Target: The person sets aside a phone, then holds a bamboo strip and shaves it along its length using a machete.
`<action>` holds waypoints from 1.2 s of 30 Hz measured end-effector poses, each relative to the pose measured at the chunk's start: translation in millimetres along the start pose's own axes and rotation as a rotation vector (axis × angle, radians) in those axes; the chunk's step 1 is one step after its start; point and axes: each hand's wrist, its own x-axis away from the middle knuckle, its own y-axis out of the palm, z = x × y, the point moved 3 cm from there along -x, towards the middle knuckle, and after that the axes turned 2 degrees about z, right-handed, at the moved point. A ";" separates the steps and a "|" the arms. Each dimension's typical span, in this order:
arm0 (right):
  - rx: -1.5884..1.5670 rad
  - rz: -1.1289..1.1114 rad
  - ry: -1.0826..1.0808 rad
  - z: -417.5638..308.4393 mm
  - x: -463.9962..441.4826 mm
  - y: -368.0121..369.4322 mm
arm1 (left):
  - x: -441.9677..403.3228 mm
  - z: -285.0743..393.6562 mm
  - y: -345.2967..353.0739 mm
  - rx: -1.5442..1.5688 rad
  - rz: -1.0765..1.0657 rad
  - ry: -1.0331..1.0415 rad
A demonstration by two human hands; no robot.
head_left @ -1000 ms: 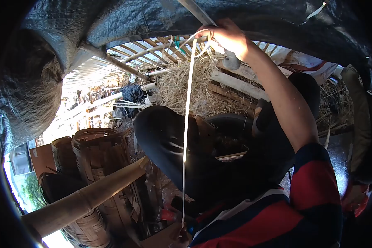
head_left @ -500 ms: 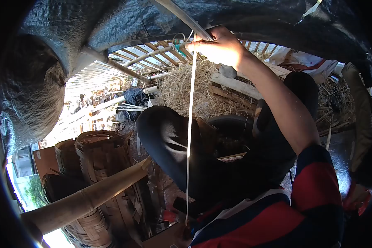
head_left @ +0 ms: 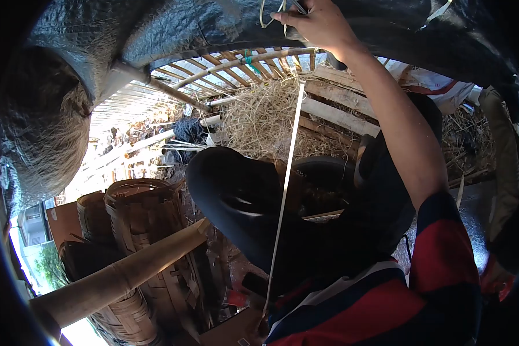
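My right hand [head_left: 323, 26] is raised at the top of the view, closed round a grey-handled blade tool [head_left: 299, 7], mostly hidden by the fingers. Thin pale curls [head_left: 263, 14] hang beside its fingertips. A long, narrow pale strip [head_left: 287, 173] slants down across my dark-trousered legs, its upper end below and apart from my right hand. At the strip's lower end, my left hand [head_left: 263, 327] shows only dimly at the bottom edge, its fingers closed on the strip.
A thick bamboo pole [head_left: 127, 274] crosses the lower left, over woven baskets [head_left: 141, 213]. Dry shavings [head_left: 259, 121] lie before a slatted bamboo fence [head_left: 213, 72]. Dark sheeting [head_left: 173, 29] hangs overhead. Another person's sleeve or trouser leg [head_left: 499, 138] shows at the right edge.
My right hand has moved up with the tool, away from the strip. The strip's upper end has shifted right and down and now stands apart from that hand.
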 end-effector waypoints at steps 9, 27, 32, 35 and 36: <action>0.180 0.064 -0.179 12.1 21.6 9.5 | -2.2 -4.0 5.0 0.044 -0.017 -0.026; -0.692 -0.260 0.208 21.6 44.7 29.5 | -11.2 -8.0 13.8 0.111 -0.032 -0.071; -0.568 -0.269 0.267 19.5 47.8 32.7 | -9.0 -12.9 12.7 0.138 -0.027 -0.101; -0.568 -0.280 0.269 23.1 49.7 36.0 | -7.6 -15.1 11.4 0.147 -0.027 -0.122; -0.567 -0.282 0.268 24.1 48.4 38.4 | -6.5 -16.3 11.5 0.150 -0.025 -0.124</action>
